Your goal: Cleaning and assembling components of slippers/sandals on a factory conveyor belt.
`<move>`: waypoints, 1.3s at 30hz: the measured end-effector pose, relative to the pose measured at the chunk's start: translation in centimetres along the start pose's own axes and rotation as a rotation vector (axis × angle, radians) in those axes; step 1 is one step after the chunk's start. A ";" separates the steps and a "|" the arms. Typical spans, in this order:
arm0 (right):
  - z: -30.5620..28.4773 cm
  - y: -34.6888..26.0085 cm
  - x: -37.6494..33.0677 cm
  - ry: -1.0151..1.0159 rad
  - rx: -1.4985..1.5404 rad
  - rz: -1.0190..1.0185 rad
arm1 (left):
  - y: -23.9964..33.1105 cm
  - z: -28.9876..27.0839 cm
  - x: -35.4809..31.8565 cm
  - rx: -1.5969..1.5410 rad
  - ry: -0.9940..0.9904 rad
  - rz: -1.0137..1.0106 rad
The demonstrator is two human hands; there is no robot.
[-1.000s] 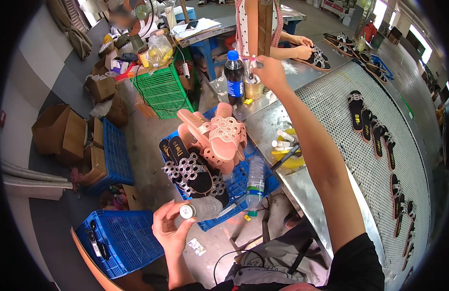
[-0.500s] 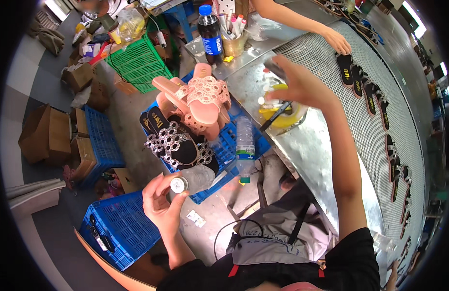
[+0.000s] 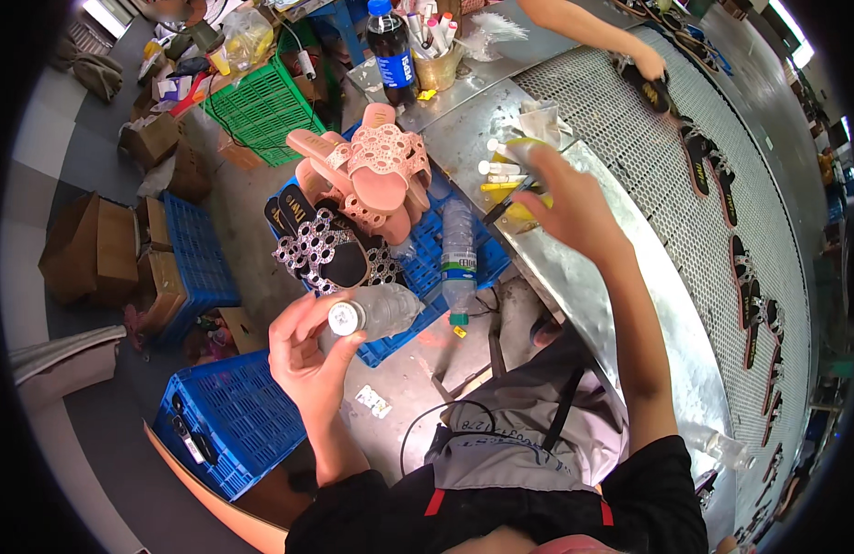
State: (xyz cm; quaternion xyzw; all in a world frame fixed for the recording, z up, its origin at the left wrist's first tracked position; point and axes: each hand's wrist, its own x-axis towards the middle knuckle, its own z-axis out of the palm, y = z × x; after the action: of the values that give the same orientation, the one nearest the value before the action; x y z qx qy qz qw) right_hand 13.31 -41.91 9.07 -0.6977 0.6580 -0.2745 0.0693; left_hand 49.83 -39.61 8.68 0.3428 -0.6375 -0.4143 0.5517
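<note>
My left hand [image 3: 307, 355] is closed around a clear plastic bottle [image 3: 390, 311], its white cap turned toward me. Over the metal table [image 3: 584, 286], my right hand [image 3: 575, 203] hangs with thumb and fingers apart; the fingertips are blurred. Nearest to it are several white-capped tubes or markers [image 3: 503, 168], a yellow tape roll [image 3: 519, 210] partly behind the hand, and a slim black tool [image 3: 508, 201]. Beyond the bottle, pink sandals [image 3: 381, 180] and black sandals with patterned straps [image 3: 325, 249] are heaped on a blue crate [image 3: 425, 277].
A second clear bottle [image 3: 458, 249] with a green cap lies on the crate. Dark soda [image 3: 390, 55] stands beside a cup of markers [image 3: 436, 65]. Another person's hand [image 3: 650, 66] touches a black sandal on the mesh conveyor [image 3: 621, 129]. A blue basket [image 3: 233, 415] sits lower left.
My right hand has come down and slightly left, closer to the markers and tape. My left hand still holds the bottle. The other person's hand has shifted a sandal on the mesh.
</note>
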 end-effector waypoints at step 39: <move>2.3 3.3 -4.8 0.251 0.501 0.100 | -6.5 16.1 25.7 0.009 -0.287 0.110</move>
State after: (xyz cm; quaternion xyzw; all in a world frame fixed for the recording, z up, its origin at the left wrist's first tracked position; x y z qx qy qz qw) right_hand 11.60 -38.31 4.25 -0.5860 0.6067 -0.5092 0.1711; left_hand 29.75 -62.89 12.76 0.2473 -0.7294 -0.4254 0.4753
